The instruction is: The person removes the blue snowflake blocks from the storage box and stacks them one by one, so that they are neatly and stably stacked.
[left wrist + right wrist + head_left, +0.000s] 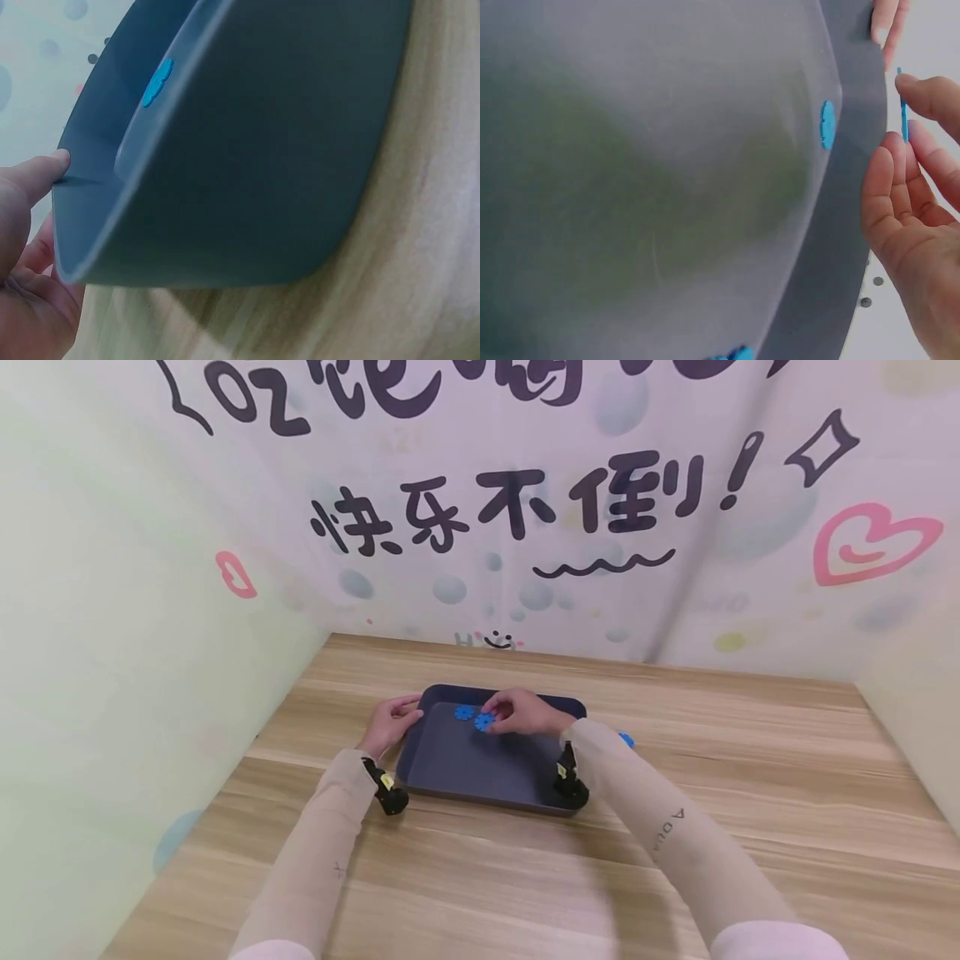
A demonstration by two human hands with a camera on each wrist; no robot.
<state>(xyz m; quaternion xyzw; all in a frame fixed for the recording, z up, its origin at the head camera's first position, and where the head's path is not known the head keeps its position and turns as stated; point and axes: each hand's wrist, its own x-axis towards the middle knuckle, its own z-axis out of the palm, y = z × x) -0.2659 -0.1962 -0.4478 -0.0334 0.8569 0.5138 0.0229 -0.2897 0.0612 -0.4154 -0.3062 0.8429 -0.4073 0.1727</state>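
My left hand (388,725) grips the left rim of a dark grey rectangular tray (465,768). In the left wrist view its thumb lies over the rim, with the other fingers at the outer wall. Over the tray's far part, my right hand (525,713) pinches a thin blue notched disc (484,722) between thumb and fingers. That held disc (904,112) appears edge-on in the right wrist view. A second blue disc (464,712) lies on the tray floor near the far wall, to the left of the held one.
More blue pieces (739,354) show at the bottom edge of the right wrist view. Another blue piece (626,740) lies right of the tray, partly hidden by the right sleeve. The tray stands on a wood-grain table (465,885), with a printed curtain (420,602) behind.
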